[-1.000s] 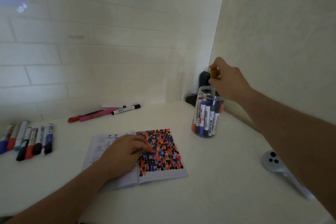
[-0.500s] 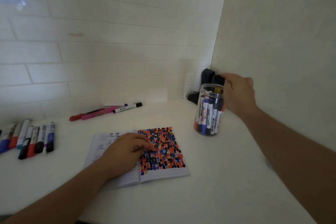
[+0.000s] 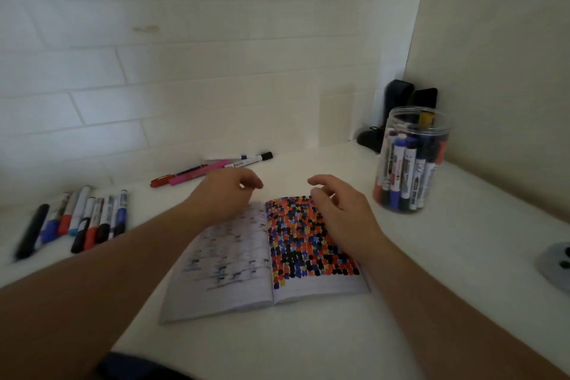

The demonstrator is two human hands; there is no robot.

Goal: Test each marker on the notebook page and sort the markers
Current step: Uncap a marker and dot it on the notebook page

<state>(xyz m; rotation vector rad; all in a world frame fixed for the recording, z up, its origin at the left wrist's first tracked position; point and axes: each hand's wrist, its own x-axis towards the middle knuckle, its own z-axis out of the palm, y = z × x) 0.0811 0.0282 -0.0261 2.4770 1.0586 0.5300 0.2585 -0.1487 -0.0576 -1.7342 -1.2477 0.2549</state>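
R hand (image 3: 340,213) back from jar (image 3: 411,163), over notebook (image 3: 265,259).

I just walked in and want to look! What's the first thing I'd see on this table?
Probably the open notebook in the middle, its right page packed with orange, blue and black dots. Both hands hover over it holding nothing, the left hand and the right hand. You'd also spot the clear jar stuffed with markers at the right, and a row of markers lying at the left.
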